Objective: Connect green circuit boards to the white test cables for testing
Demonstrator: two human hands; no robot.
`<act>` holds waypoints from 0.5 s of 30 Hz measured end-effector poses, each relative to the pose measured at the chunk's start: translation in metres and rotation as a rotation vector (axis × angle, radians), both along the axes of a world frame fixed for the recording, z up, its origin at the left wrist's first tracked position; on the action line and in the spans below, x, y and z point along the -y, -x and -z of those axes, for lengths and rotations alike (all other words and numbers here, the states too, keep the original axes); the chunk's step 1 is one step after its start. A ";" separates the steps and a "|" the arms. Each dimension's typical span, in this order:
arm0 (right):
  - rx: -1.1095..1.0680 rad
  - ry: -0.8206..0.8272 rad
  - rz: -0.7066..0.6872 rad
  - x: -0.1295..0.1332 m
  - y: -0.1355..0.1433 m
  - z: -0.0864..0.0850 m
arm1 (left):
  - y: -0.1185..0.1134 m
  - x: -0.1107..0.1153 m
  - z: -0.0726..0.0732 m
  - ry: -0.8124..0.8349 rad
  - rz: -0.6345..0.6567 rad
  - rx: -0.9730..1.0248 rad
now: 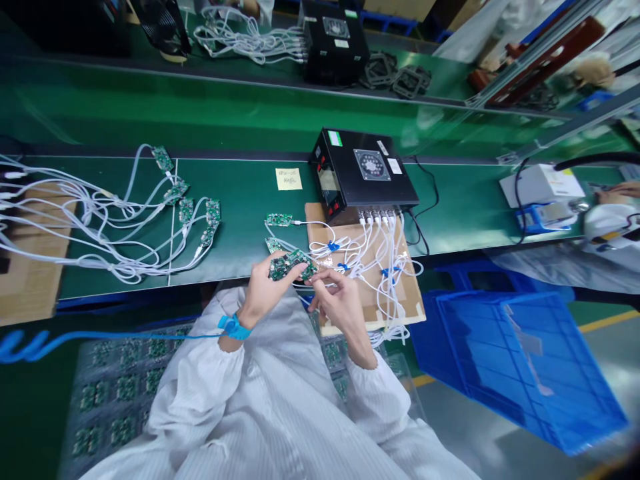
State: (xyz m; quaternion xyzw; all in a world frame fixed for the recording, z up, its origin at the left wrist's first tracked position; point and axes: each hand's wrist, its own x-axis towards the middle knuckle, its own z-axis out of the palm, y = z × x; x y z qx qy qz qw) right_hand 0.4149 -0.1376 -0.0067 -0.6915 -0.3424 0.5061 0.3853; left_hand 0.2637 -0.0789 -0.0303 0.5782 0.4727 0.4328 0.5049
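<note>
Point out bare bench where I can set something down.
Bare: the green benchtop between the black cords and the white rectangular box at right; also a patch left of the yellow paper note. Crowded: the brown cardboard sheet under tangled white cables, and the left side, full of cables and green circuit boards.

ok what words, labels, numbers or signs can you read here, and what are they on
No text reads clearly.
Yellow note: two handwritten lines, too blurred.
Nearer black box: stickers and front panel, too small.
Farther black box: labels, too blurred.
</note>
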 end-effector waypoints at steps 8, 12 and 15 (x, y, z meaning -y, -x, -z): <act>0.350 -0.290 0.070 0.021 -0.011 0.017 | -0.001 -0.006 0.007 0.142 -0.093 0.171; 0.921 -0.612 -0.293 0.045 -0.009 0.027 | 0.000 -0.009 0.006 0.168 -0.126 0.193; 1.140 -0.575 -0.770 0.051 0.005 0.036 | -0.001 -0.009 0.007 0.187 -0.131 0.231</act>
